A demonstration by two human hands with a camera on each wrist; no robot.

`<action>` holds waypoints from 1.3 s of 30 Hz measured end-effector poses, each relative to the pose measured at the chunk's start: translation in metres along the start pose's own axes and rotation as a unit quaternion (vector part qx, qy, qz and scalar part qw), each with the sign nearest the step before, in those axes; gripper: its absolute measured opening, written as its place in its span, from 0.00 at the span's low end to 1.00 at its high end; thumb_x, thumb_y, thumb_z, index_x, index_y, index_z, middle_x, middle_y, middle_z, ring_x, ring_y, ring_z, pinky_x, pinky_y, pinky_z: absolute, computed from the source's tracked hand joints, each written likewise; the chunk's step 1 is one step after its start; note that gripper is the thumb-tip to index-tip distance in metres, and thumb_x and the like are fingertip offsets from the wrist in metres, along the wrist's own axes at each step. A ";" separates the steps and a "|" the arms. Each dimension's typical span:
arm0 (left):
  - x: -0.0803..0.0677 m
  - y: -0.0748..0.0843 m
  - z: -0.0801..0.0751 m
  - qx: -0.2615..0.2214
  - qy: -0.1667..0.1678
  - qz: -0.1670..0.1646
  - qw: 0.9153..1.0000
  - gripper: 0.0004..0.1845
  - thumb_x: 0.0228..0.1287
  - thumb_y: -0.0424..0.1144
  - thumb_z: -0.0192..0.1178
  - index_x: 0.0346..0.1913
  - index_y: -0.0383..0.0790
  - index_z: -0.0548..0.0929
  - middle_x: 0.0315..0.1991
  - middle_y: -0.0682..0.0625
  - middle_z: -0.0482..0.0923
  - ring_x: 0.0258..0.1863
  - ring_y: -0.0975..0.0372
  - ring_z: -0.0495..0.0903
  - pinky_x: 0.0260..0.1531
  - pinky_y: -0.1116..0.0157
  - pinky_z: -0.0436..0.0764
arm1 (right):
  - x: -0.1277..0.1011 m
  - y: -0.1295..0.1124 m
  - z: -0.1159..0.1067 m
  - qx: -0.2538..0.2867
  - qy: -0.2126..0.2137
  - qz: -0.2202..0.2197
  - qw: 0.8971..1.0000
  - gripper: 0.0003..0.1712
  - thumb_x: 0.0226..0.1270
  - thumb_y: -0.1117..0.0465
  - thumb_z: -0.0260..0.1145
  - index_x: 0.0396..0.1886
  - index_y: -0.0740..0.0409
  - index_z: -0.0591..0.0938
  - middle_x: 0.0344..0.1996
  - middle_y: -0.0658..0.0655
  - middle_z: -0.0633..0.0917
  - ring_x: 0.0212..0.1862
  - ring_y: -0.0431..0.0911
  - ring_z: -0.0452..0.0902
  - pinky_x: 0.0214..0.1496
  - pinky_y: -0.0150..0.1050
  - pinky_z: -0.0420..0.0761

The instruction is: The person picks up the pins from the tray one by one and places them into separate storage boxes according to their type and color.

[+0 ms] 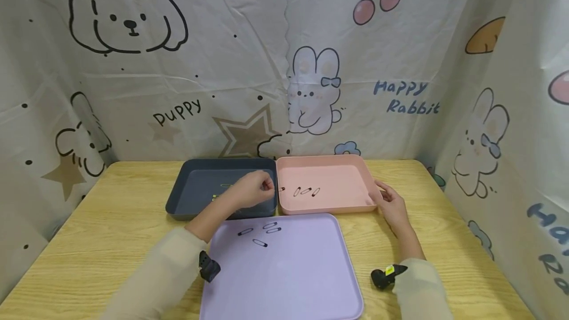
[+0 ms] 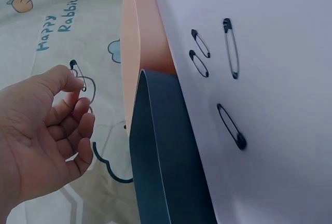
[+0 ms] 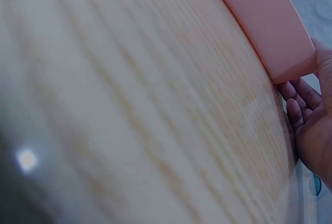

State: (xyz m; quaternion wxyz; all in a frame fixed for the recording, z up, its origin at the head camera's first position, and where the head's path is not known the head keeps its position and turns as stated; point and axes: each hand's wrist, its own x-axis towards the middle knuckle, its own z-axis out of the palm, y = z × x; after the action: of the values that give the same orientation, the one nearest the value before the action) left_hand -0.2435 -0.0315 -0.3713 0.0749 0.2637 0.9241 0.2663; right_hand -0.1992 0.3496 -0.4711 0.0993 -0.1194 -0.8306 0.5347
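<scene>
My left hand (image 1: pixel 268 186) hovers over the right end of the dark blue tray (image 1: pixel 195 196), next to the pink tray (image 1: pixel 355 177). Thumb and forefinger pinch a small black safety pin (image 2: pixel 77 72), and the other fingers are loosely curled. Several black safety pins (image 1: pixel 260 242) lie on the near lilac tray (image 1: pixel 302 280); the left wrist view shows these safety pins (image 2: pixel 231 47) too. Three more pins (image 1: pixel 305 191) lie in the pink tray. My right hand (image 1: pixel 386 200) rests on the table with relaxed fingers (image 3: pixel 301 99) touching the pink tray's near right corner (image 3: pixel 290 53).
The three trays sit together on a wooden table (image 1: pixel 111 221). Small pale objects (image 1: pixel 225 185) lie in the dark tray. Cartoon-printed cloth (image 1: pixel 222 63) walls the table at the back and both sides. A black camera sits on each wrist (image 1: pixel 386 276).
</scene>
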 end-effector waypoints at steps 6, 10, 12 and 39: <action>0.018 0.003 0.004 -0.017 0.007 -0.023 1.000 0.04 0.58 0.36 0.58 0.32 0.39 0.78 0.33 0.49 0.74 0.29 0.62 0.72 0.30 0.69 0.72 | 0.000 0.000 0.000 -0.003 0.000 0.001 1.000 0.32 0.65 0.49 0.61 0.67 0.53 0.68 0.56 0.65 0.75 0.40 0.23 0.69 0.41 0.19 0.70; 0.027 0.004 0.005 -0.030 0.002 -0.042 0.999 0.04 0.59 0.36 0.56 0.33 0.39 0.77 0.31 0.49 0.74 0.27 0.62 0.72 0.27 0.69 0.71 | 0.000 -0.001 0.000 -0.010 0.001 0.008 1.000 0.33 0.65 0.47 0.60 0.67 0.52 0.68 0.56 0.64 0.75 0.40 0.24 0.68 0.40 0.19 0.70; 0.032 0.003 0.006 -0.037 0.004 -0.046 0.998 0.03 0.58 0.35 0.56 0.32 0.38 0.77 0.30 0.50 0.74 0.26 0.62 0.72 0.25 0.70 0.70 | 0.000 -0.001 0.000 -0.011 0.000 0.008 1.000 0.33 0.65 0.47 0.60 0.67 0.52 0.68 0.56 0.64 0.75 0.40 0.25 0.68 0.40 0.19 0.70; 0.073 0.013 0.043 -0.119 0.098 -0.046 0.987 0.07 0.53 0.32 0.53 0.21 0.41 0.70 0.22 0.54 0.67 0.23 0.63 0.66 0.23 0.71 0.64 | -0.001 -0.002 -0.002 -0.005 -0.006 0.015 1.000 0.34 0.65 0.45 0.60 0.68 0.51 0.67 0.58 0.64 0.74 0.42 0.26 0.68 0.42 0.18 0.69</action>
State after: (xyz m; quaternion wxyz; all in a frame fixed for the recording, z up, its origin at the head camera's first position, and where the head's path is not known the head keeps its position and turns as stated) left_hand -0.2880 0.0354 -0.4006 0.0271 0.1830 0.8998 0.3952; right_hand -0.1976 0.3498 -0.4689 0.0856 -0.1290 -0.8322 0.5324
